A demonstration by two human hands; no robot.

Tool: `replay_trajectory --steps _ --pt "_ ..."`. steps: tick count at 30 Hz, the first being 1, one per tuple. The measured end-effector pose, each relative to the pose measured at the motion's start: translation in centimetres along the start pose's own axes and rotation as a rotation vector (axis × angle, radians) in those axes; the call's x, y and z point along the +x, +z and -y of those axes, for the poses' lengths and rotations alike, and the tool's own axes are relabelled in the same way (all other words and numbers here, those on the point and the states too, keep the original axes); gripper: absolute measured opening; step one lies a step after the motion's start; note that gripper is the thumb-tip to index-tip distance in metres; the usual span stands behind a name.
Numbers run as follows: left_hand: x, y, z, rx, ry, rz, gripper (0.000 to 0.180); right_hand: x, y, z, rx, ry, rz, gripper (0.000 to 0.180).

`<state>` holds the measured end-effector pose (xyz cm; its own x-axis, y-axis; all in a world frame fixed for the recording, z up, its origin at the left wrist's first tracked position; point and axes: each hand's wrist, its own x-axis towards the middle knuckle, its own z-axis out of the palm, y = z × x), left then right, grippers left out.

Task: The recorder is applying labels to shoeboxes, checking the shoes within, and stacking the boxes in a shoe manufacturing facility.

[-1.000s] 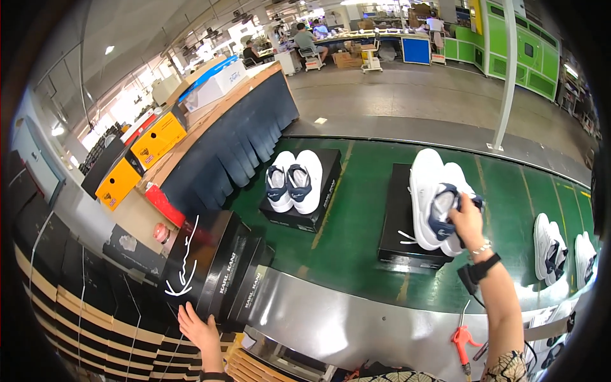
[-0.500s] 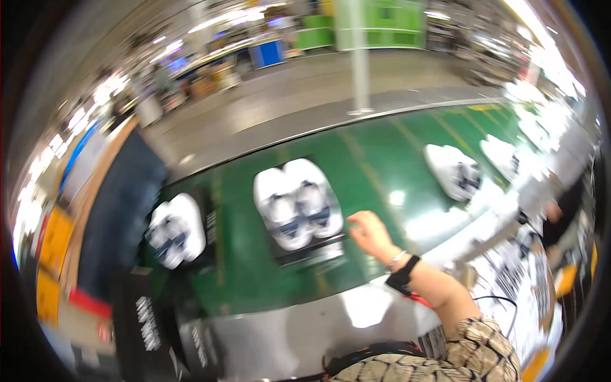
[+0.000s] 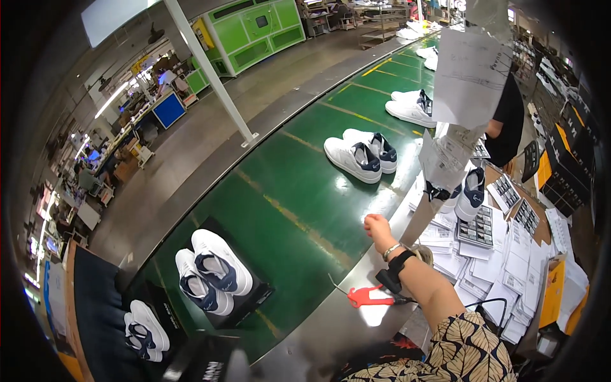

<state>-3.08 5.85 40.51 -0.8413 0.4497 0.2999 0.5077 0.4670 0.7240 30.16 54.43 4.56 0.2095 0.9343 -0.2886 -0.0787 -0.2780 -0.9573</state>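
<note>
My right hand [image 3: 378, 230] hovers over the near edge of the green conveyor belt [image 3: 299, 184], fingers curled in and nothing showing in them. A bracelet and a black band circle that wrist. Below the hand, a red air blow gun [image 3: 369, 297] with a thin metal nozzle lies on the metal ledge. Beyond the hand, a pair of white sneakers [image 3: 356, 159] with navy heels stands on the belt. To the left, another white pair [image 3: 213, 270] rests on a black shoebox [image 3: 254, 302]. My left hand is out of view.
At lower left are a further sneaker pair [image 3: 147, 331] and a dark box [image 3: 207, 360]. More white shoes [image 3: 410, 108] stand farther up the belt. A post wrapped in paper [image 3: 468, 79] rises at right, beside piled paper sheets [image 3: 471, 267] and another person [image 3: 509, 124].
My view has swung right and up the belt, so the shoe pairs now appear farther left and lower. My right hand has drawn away from the boxed pair, its fingers more curled.
</note>
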Motion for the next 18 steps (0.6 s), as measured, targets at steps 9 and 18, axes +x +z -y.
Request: replay_trajectory --steps 9,18 --pt "1.6 11.8 -5.7 0.290 0.181 0.659 0.049 10.0 2.5 4.9 0.688 0.084 -0.222 0.042" --pt "1.3 15.5 -8.1 0.395 0.112 0.876 0.051 15.7 3.2 9.0 0.839 0.148 -0.284 0.069"
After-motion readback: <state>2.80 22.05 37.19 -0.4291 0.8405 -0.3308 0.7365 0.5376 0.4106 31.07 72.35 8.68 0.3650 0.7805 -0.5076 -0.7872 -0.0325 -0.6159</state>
